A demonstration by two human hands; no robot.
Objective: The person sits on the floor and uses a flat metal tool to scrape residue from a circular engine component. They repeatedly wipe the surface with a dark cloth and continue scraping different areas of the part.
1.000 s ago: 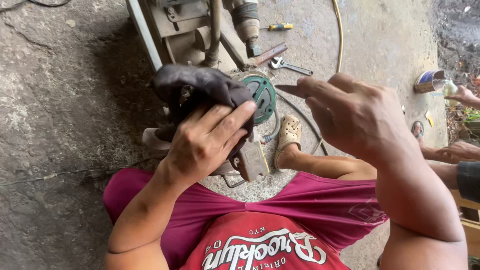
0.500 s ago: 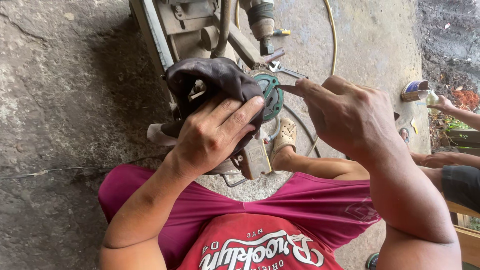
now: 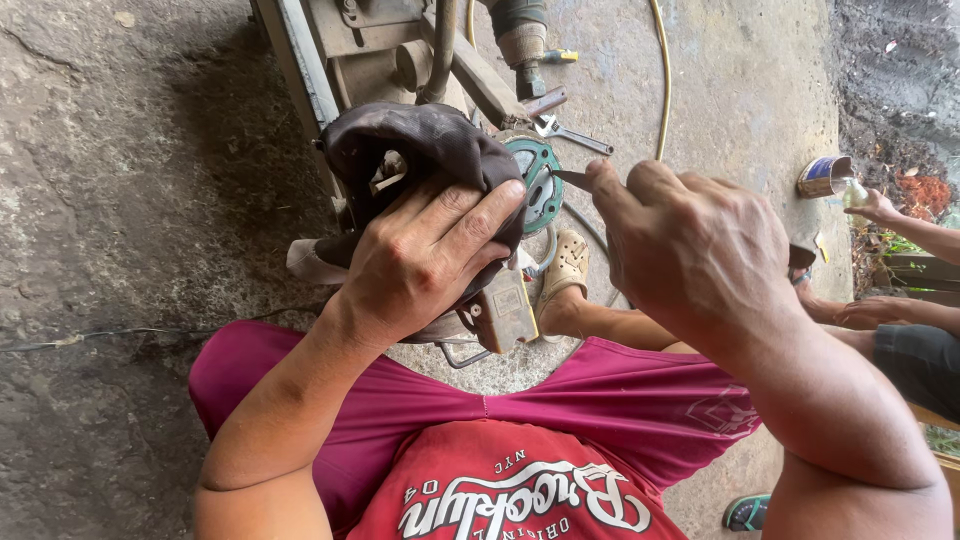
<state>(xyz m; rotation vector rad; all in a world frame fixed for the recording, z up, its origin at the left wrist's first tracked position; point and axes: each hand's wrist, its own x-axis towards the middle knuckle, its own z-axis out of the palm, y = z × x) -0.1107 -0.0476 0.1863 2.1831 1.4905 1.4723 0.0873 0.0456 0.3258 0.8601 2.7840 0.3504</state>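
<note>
My left hand (image 3: 425, 258) presses flat on a dark, worn cloth-covered part (image 3: 410, 150) of a small machine between my knees. Just to its right sits a round green metal disc (image 3: 538, 180) on the machine. My right hand (image 3: 690, 250) is closed around a thin dark metal tool (image 3: 572, 178), and the tool's tip touches the green disc. A tan box-shaped part (image 3: 503, 312) sticks out below my left palm.
A metal frame with a pipe (image 3: 400, 50) stands behind the machine. A wrench (image 3: 568, 132) and a yellow hose (image 3: 662, 70) lie on the concrete floor. Another person's hand (image 3: 875, 205) is by a tin can (image 3: 822, 175) at the right. My foot wears a beige sandal (image 3: 566, 268).
My right hand has brought the thin tool leftward until its tip meets the green disc. My left hand has stayed on the dark cover.
</note>
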